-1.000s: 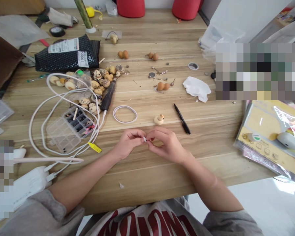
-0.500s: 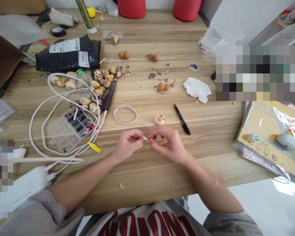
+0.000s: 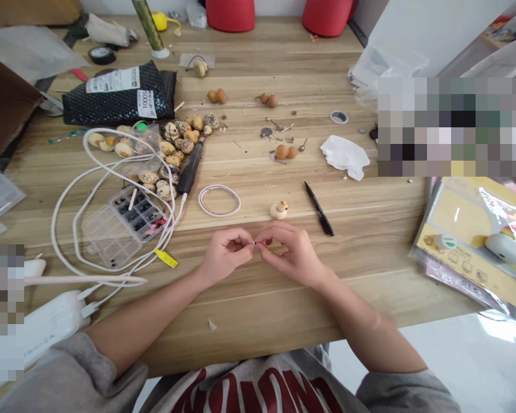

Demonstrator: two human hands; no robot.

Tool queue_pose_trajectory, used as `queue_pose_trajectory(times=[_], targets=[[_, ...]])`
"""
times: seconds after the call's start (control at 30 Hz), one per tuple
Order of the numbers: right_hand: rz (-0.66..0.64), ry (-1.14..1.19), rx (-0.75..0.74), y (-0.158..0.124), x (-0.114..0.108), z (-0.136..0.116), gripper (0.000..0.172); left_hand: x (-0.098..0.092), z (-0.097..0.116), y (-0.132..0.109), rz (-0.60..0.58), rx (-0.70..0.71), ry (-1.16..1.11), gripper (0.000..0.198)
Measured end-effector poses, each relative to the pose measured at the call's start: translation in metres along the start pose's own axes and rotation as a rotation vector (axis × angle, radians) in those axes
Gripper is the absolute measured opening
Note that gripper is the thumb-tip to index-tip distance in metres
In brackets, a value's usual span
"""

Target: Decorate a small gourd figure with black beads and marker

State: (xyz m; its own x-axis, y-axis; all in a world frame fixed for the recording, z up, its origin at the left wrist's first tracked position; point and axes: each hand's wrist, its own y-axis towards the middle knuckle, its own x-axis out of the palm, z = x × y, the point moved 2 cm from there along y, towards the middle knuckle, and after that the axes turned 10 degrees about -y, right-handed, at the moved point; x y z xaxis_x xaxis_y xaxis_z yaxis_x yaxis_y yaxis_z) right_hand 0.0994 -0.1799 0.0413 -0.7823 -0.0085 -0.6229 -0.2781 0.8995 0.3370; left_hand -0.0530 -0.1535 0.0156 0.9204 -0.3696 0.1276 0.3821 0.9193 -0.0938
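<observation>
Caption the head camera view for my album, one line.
Left hand and right hand pinch a tiny white piece over a wooden table, near a small gourd and black pen.

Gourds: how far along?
Done: a heap of patterned gourds lies on the table. In hand: the left hand and right hand pinch a tiny white piece between them. Remaining: plain gourds nearby show no pattern yet.
</observation>
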Motion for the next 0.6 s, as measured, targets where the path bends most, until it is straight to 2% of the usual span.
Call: queue_pose_trajectory(times=[0.5, 0.6], targets=[[0.112, -0.077, -0.105, -0.0038, 0.0022, 0.0012, 0.011, -0.0005, -0.0015, -0.0021, 0.047, 0.034, 0.022, 0.011], [0.089, -0.053, -0.072, -0.0023, 0.0002, 0.0001, 0.011, -0.0004, -0.0030, -0.0028, 0.033, 0.027, 0.016, 0.010]])
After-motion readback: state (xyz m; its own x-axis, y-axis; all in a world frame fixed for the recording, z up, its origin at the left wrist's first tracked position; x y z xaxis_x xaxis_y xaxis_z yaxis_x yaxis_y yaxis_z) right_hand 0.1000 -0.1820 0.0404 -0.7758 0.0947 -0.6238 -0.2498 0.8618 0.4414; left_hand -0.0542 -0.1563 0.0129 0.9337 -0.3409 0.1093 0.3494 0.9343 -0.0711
